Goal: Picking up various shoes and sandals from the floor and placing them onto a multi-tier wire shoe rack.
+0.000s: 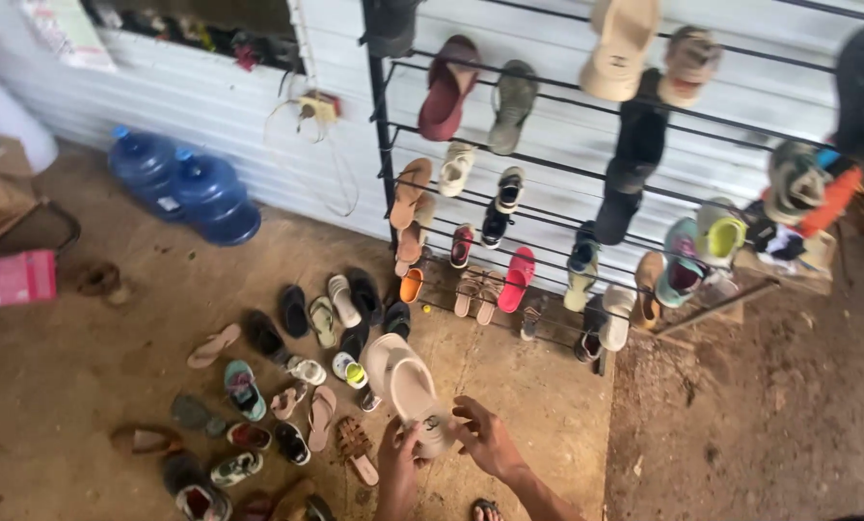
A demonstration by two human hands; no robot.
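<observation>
Head view, near to far. Both hands are meeting low in the frame around a beige foam clog (408, 386): the left hand (400, 463) is gripping its heel end from below, fingers curled closed on it, while the right hand (485, 439) is touching the same end with fingers spread wide. The clog is hanging above the floor, toe pointing away; it looks light, springy and smooth-moulded (a thick sole rim offers the firmest hold). Beyond it, scattered sandals and slippers (287, 386) are lying on a dusty concrete floor (75, 386). Farther off, a black metal shoe rack (384, 145) is carrying more footwear against a corrugated white wall (220, 106), beside two blue water jugs (186, 188).
</observation>
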